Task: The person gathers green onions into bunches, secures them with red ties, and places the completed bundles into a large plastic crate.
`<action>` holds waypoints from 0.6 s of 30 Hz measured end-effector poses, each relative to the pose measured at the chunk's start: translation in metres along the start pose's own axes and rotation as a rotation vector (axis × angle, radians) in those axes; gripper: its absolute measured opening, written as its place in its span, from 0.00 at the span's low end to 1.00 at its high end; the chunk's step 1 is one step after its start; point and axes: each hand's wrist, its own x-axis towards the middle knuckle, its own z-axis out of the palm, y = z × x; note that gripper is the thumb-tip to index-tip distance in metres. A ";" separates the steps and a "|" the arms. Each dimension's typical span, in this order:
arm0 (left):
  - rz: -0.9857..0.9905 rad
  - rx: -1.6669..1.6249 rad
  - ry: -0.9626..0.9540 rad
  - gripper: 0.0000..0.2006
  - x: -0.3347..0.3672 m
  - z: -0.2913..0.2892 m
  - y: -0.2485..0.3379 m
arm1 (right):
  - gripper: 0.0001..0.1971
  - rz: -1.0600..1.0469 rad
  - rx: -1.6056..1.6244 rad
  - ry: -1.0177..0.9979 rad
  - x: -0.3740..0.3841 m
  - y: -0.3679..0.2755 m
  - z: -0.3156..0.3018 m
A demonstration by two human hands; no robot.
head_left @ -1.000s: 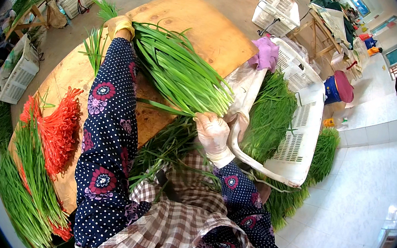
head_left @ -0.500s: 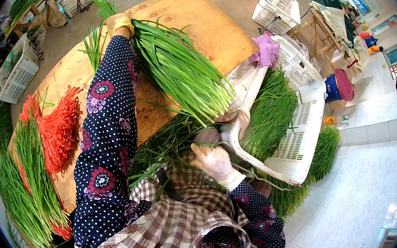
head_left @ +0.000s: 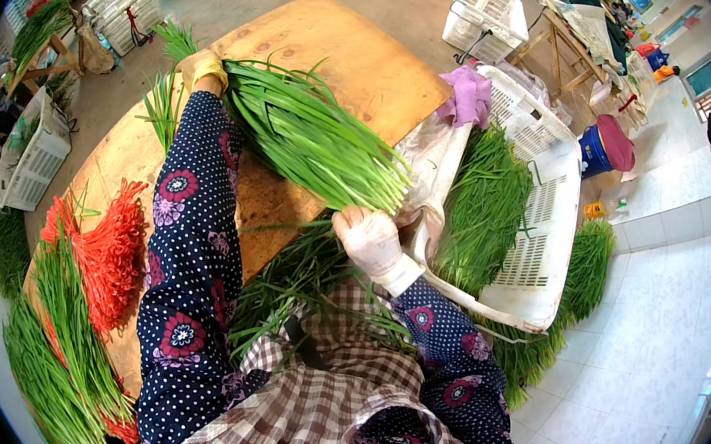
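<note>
A thick bunch of green chives [head_left: 313, 134] lies across the round wooden table [head_left: 341, 41]. My left hand [head_left: 200, 69], in a yellowish glove, grips the bunch near its leafy far end. My right hand [head_left: 369, 237], in a pale glove, closes on the cut ends at the near side. Loose chive stalks [head_left: 297, 272] lie under my right hand at the table's near edge. Dark dotted sleeves with red flowers cover both forearms.
A white plastic crate [head_left: 546, 244] holding more chives stands right of the table, with a purple cloth [head_left: 471, 95] on its rim. Red rubber bands [head_left: 111, 251] and tied chive bundles [head_left: 52, 345] lie at the left. More crates stand behind.
My right hand dropped from the bunch's cut ends to the loose stalks below, then came back up to the cut ends. My left hand stayed in place on the bunch.
</note>
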 end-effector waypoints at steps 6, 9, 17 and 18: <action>-0.087 -0.245 0.052 0.16 0.037 0.043 -0.005 | 0.07 -0.251 0.141 0.036 -0.014 -0.009 -0.025; -0.020 -0.026 0.020 0.16 0.004 0.005 -0.006 | 0.06 -0.326 0.260 -0.102 -0.033 -0.007 -0.037; -0.111 -0.224 0.099 0.14 0.039 0.038 -0.012 | 0.01 -0.001 0.345 -0.446 -0.070 -0.056 -0.026; 0.142 0.037 0.118 0.12 0.013 0.013 0.002 | 0.01 0.114 0.313 -0.547 -0.065 -0.047 -0.026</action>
